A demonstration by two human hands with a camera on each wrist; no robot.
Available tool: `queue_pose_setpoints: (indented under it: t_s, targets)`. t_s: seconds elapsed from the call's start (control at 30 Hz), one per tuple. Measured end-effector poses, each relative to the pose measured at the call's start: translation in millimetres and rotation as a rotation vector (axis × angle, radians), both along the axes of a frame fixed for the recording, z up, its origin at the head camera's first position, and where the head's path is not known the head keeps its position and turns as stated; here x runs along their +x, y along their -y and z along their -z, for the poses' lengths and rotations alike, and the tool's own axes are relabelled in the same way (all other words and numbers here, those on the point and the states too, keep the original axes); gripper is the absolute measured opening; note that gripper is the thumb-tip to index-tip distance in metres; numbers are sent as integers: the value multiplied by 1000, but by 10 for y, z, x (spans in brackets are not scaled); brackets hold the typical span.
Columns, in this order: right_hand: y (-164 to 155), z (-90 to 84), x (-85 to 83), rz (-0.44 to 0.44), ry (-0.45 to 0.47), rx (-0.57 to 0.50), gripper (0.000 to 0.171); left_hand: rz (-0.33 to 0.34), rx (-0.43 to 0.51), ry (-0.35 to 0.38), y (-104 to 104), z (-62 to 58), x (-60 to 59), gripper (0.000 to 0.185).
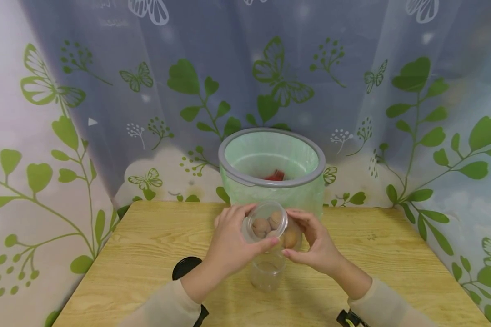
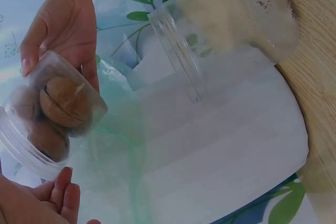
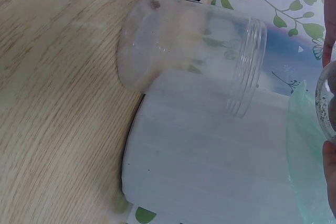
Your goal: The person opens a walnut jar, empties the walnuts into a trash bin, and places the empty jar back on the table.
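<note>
The left hand and the right hand together grasp a tilted clear jar with walnuts inside, above a second clear jar standing upright on the tabletop.

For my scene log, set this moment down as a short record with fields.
Left hand: grips walnut jar
Right hand: grips the same jar
Walnut jar: clear, tilted, off the table
Walnuts: at least three
Lower jar: clear, upright on table, dark specks at base
Black lid: on table, left side
Bin: green liner, behind jars
Red item: inside bin, identity unclear
</note>
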State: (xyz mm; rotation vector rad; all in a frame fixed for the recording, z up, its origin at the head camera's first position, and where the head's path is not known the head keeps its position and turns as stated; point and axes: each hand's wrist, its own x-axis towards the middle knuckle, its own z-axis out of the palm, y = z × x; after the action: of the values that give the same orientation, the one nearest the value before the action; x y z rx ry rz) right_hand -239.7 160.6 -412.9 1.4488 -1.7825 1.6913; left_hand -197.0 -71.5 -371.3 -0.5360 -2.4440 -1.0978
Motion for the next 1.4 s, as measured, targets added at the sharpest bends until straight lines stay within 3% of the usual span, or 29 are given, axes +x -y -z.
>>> queue_pose_setpoints:
  t_s: [0.13, 0.27, 0.63, 0.8, 0.93, 1.1, 1.4]
  targets:
    - [-1, 13, -3, 13, -7, 1, 72, -9, -8, 5, -6, 8, 8, 87]
    - [-9, 11, -11, 14, -13, -15, 73, 44, 1, 25, 23, 26, -23, 90]
    - [-8, 1, 4, -71, 4, -49, 73, 387, 121, 75, 185, 62, -175, 97]
    - [-8, 12, 25, -77, 20, -33, 73, 477, 121, 69, 231, 52, -203, 97]
    - [-18, 12, 32, -76, 38, -23, 72, 485, 108, 56, 241, 38, -207, 95]
    - [-27, 21, 16, -77, 28, -26, 73, 450, 89, 36, 222, 34, -210, 92]
    - [-20, 38, 7, -39, -10, -19, 74, 297, 72, 31, 142, 24, -133, 86]
